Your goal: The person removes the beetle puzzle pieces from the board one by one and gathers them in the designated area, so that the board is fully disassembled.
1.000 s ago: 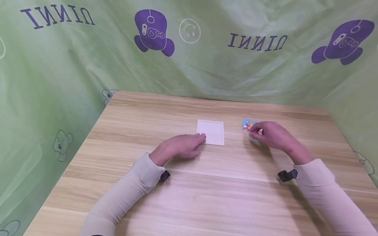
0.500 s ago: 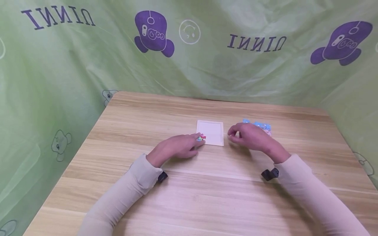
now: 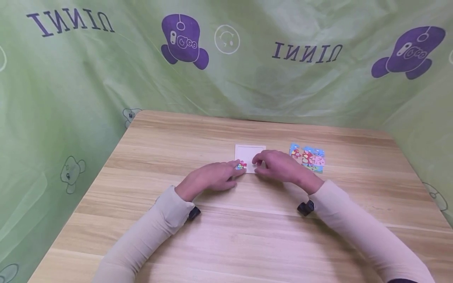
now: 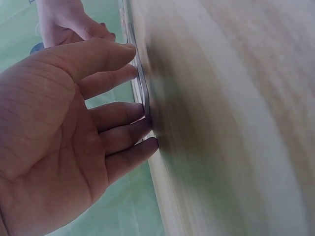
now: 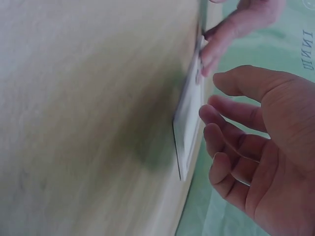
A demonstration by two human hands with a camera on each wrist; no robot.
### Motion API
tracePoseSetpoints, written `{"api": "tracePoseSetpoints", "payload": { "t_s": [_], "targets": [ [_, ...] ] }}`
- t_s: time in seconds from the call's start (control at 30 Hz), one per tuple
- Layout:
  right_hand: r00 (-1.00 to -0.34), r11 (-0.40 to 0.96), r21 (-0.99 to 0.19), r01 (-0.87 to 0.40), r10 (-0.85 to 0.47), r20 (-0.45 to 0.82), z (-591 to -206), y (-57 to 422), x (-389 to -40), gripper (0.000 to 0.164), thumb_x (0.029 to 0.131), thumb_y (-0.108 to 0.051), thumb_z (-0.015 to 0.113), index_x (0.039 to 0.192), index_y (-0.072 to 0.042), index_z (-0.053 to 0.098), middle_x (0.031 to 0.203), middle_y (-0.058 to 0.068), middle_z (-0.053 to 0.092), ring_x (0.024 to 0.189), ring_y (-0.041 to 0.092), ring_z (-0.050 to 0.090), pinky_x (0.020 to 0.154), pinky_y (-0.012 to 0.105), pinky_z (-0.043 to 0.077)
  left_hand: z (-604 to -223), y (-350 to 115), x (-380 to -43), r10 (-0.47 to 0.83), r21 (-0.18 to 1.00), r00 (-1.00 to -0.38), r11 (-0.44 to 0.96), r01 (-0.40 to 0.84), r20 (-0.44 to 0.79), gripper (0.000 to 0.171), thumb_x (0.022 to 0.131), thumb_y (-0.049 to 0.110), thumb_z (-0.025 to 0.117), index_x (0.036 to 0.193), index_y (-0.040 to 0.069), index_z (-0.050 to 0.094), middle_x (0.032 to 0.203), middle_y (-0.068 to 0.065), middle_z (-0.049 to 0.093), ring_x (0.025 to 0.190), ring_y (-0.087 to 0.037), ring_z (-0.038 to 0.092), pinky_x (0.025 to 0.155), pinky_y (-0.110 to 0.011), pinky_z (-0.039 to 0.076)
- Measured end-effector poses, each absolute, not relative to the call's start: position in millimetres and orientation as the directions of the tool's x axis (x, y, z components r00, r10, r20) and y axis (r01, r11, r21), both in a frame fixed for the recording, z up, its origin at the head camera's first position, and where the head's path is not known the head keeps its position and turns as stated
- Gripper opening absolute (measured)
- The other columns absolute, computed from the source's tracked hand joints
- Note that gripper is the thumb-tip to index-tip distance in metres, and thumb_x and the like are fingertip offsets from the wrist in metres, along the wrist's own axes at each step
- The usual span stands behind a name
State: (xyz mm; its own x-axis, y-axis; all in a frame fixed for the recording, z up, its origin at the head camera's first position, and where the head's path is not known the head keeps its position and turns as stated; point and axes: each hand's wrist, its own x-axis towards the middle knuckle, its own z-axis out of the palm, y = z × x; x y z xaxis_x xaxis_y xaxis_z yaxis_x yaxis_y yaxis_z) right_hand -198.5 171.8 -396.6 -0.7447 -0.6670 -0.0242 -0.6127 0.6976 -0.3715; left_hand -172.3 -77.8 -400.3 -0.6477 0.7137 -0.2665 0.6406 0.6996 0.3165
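A square white puzzle tray (image 3: 250, 152) lies on the table, with a small colourful puzzle piece (image 3: 242, 164) in its near left corner. My left hand (image 3: 216, 175) rests at that corner, fingertips touching the tray's edge and the piece. In the left wrist view its fingers (image 4: 120, 115) are fairly straight against the rim. Over the tray's right side hovers my right hand (image 3: 283, 167), loosely bent. A gap shows between its thumb and fingers in the right wrist view, and I see nothing held there. Several joined or closely set puzzle pieces (image 3: 308, 157) lie to the right.
The wood-grain table (image 3: 226, 236) reaches back to a green curtain (image 3: 247, 86) with purple figures. A dark wrist camera (image 3: 305, 208) sits below the right cuff, and another dark wrist camera (image 3: 194, 213) below the left.
My right hand has moved left from the puzzle pieces to above the tray, uncovering those pieces. The left hand has shifted slightly, so the corner piece shows more.
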Motion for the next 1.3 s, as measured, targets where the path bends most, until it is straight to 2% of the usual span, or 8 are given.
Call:
{"api": "tracePoseSetpoints", "payload": {
  "t_s": [0.13, 0.37, 0.53, 0.73, 1.23, 1.3],
  "targets": [
    [-0.727, 0.683, -0.357, -0.637, -0.686, -0.017, -402.3, 166.8, -201.5, 0.034, 0.095, -0.024, 0.075, 0.124, -0.007, 0.071, 0.107, 0.002, 0.071, 0.093, 0.018, 0.065, 0.083, 0.040, 0.054, -401.0, -78.7, -172.6, 0.717, 0.318, -0.647, 0.696, 0.644, -0.261, 0.056, 0.106, 0.025, 0.060, 0.158, 0.016, 0.043, 0.166, -0.019, 0.025, 0.147, -0.032, 0.037, 0.116, -0.043, 0.034],
    [-0.707, 0.659, -0.369, -0.655, -0.707, -0.006, -408.6, 158.6, -204.2, 0.035, 0.095, -0.026, 0.076, 0.124, -0.009, 0.071, 0.103, 0.003, 0.067, 0.084, 0.016, 0.057, 0.076, 0.036, 0.051, -402.7, -78.8, -173.8, 0.716, 0.317, -0.646, 0.697, 0.643, -0.266, 0.056, 0.105, 0.025, 0.061, 0.159, 0.018, 0.043, 0.166, -0.018, 0.025, 0.144, -0.032, 0.042, 0.114, -0.044, 0.038],
    [-0.715, 0.664, -0.379, -0.644, -0.699, -0.012, -410.8, 155.3, -206.2, 0.032, 0.095, -0.027, 0.077, 0.121, -0.010, 0.073, 0.099, 0.002, 0.065, 0.082, 0.016, 0.055, 0.074, 0.035, 0.049, -403.1, -79.3, -174.7, 0.726, 0.317, -0.636, 0.687, 0.654, -0.260, 0.056, 0.106, 0.024, 0.060, 0.158, 0.018, 0.044, 0.166, -0.019, 0.025, 0.143, -0.031, 0.043, 0.114, -0.043, 0.038],
    [-0.723, 0.670, -0.388, -0.633, -0.690, -0.012, -414.1, 153.2, -210.1, 0.031, 0.093, -0.028, 0.079, 0.116, -0.009, 0.072, 0.096, 0.001, 0.064, 0.083, 0.017, 0.055, 0.076, 0.034, 0.049, -403.6, -81.5, -175.2, 0.724, 0.322, -0.638, 0.689, 0.650, -0.262, 0.058, 0.105, 0.025, 0.061, 0.159, 0.019, 0.042, 0.167, -0.016, 0.024, 0.136, -0.029, 0.052, 0.111, -0.041, 0.041],
    [-0.741, 0.674, -0.430, -0.601, -0.671, -0.016, -417.5, 151.7, -213.5, 0.028, 0.093, -0.031, 0.078, 0.110, -0.010, 0.071, 0.092, 0.001, 0.061, 0.082, 0.017, 0.054, 0.076, 0.035, 0.048, -401.6, -85.9, -176.9, 0.743, 0.378, -0.622, 0.665, 0.644, -0.248, 0.057, 0.104, 0.024, 0.061, 0.158, 0.017, 0.044, 0.165, -0.017, 0.027, 0.140, -0.025, 0.047, 0.114, -0.039, 0.038],
    [-0.742, 0.673, -0.434, -0.599, -0.670, -0.015, -417.4, 151.8, -213.8, 0.028, 0.093, -0.031, 0.078, 0.110, -0.010, 0.071, 0.092, 0.001, 0.061, 0.081, 0.017, 0.055, 0.076, 0.035, 0.048, -401.2, -86.6, -177.3, 0.749, 0.386, -0.616, 0.658, 0.647, -0.244, 0.056, 0.104, 0.023, 0.061, 0.158, 0.016, 0.045, 0.165, -0.016, 0.027, 0.134, -0.023, 0.053, 0.112, -0.037, 0.040]
  ]
}}
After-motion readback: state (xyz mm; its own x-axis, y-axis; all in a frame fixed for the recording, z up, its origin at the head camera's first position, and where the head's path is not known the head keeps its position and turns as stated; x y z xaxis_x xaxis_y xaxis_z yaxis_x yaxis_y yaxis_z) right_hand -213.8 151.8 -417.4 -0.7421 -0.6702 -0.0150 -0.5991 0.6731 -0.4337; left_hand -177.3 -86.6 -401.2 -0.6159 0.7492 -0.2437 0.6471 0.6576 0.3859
